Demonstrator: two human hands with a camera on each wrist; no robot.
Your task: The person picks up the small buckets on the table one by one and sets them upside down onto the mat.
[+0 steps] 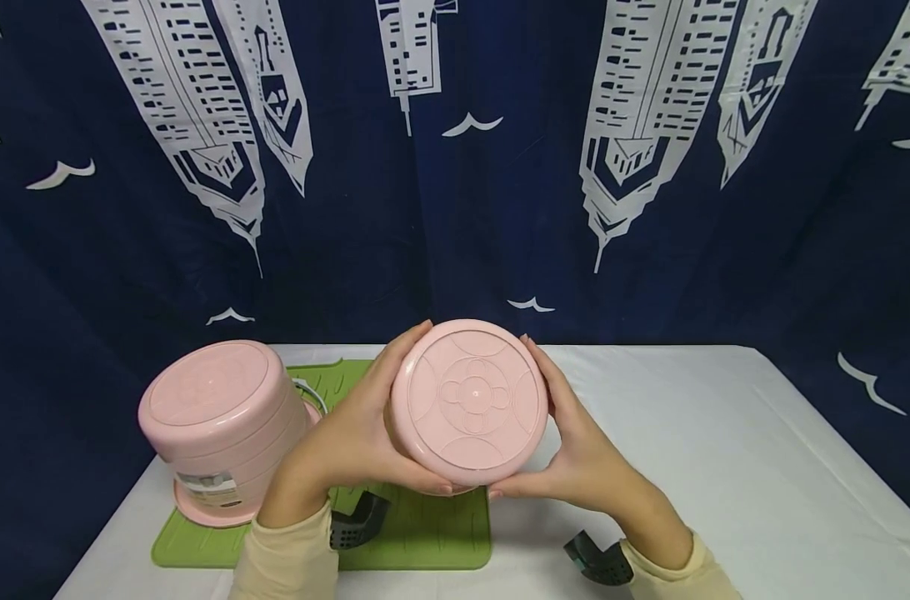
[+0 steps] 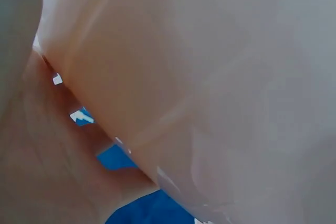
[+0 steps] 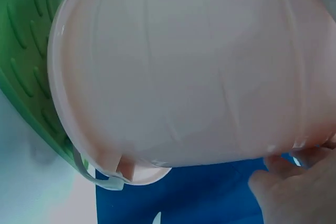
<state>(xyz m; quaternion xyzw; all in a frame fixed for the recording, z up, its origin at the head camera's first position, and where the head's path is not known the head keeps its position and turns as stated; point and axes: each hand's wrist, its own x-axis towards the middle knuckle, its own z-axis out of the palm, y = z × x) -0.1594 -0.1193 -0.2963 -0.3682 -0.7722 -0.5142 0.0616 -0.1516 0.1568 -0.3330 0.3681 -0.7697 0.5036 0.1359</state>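
Note:
A pink bucket (image 1: pixel 470 400) is upside down in front of me, its round base facing up towards the head view. My left hand (image 1: pixel 359 435) grips it on the left near the base, thumb along the near side. On the opposite side my right hand (image 1: pixel 584 460) grips it the same way. The right wrist view shows the bucket's ribbed wall (image 3: pixel 184 77), its flared rim close to the green mat, and a grey handle (image 3: pixel 107 182) at the rim. In the left wrist view the pink wall (image 2: pixel 210 77) fills most of the picture beside my palm.
A second pink bucket (image 1: pixel 215 417) stands upside down on the left of the green ridged mat (image 1: pixel 425 533), with a label (image 1: pixel 209 487) on its side. The mat lies on a white-covered table (image 1: pixel 725 467). A dark blue curtain (image 1: pixel 462 225) with white building prints hangs behind.

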